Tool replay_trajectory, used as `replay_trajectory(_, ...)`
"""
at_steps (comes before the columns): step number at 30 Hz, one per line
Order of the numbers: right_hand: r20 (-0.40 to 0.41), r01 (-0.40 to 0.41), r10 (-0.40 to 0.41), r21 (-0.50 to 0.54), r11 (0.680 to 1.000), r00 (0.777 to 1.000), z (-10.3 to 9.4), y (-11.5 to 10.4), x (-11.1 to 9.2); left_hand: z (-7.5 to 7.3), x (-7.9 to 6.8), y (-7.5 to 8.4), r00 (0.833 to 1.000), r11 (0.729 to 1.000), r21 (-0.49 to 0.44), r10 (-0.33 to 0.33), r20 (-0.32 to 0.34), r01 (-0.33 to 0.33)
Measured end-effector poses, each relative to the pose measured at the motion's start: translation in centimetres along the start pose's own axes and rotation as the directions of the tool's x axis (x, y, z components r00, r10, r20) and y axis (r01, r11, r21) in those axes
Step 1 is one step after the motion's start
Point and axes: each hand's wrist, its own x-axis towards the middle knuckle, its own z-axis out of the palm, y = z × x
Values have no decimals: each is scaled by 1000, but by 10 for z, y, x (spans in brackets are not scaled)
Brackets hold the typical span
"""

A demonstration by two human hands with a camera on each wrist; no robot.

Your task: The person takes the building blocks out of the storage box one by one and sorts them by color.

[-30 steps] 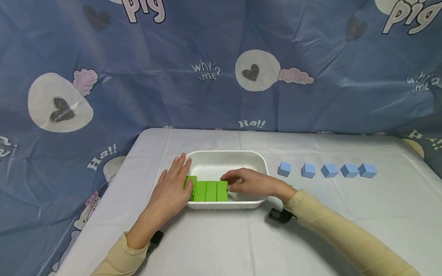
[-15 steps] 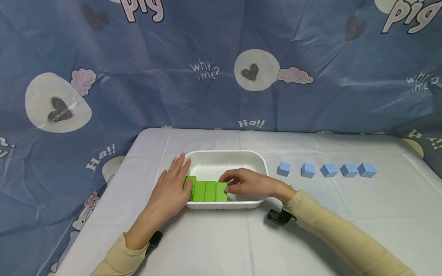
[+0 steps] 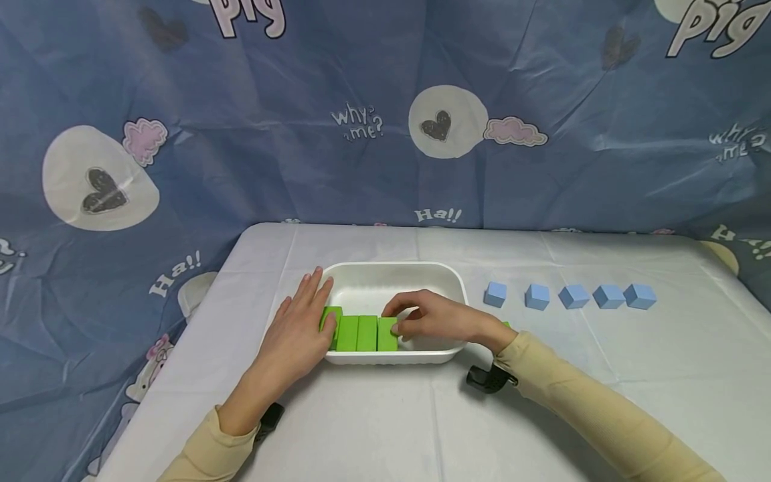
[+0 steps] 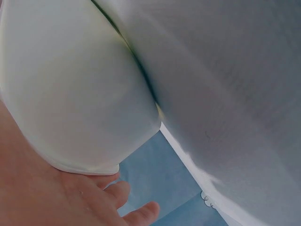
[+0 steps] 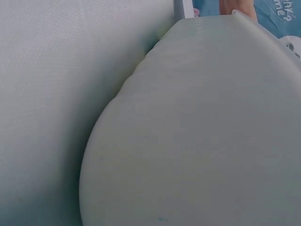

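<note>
Green end block (image 3: 388,335) edging right just barely, lower center; right hand (image 3: 430,316) pinching it, left hand (image 3: 300,329) lying spread over white tray (image 3: 394,359).

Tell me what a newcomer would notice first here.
Probably the bright green blocks lined up in the near half of the white tray, with the left hand at one end and the right hand at the other. Next, perhaps, the five blue blocks in a row on the table, right of the tray. Behind stretches a blue printed cloth.
</note>
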Motion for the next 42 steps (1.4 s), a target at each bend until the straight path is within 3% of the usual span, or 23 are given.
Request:
replay_trajectory(12, -35, 57, -58, -6, 998, 998, 1, -2, -1, -1, -1, -1, 1000, 1000, 6, -1, -4, 1)
replay_trajectory(19, -112, 92, -93, -15, 996, 989, -1, -3, -3, -3, -1, 0, 1000, 999, 51, 6, -9, -6)
replay_trajectory(24, -185, 102, -97, 21, 995, 978, -2, -2, -4, -3, -1, 0, 1000, 998, 60, 7, -13, -7)
replay_trajectory(31, -225, 129, -104, 100, 987, 969, -2, -1, -4, -2, -1, 0, 1000, 998, 57, 0, -8, 1)
replay_trajectory(42, -363, 207, -162, 89, 974, 918, 1, 0, -10, -1, -1, 0, 1000, 999, 37, 3, -5, -2)
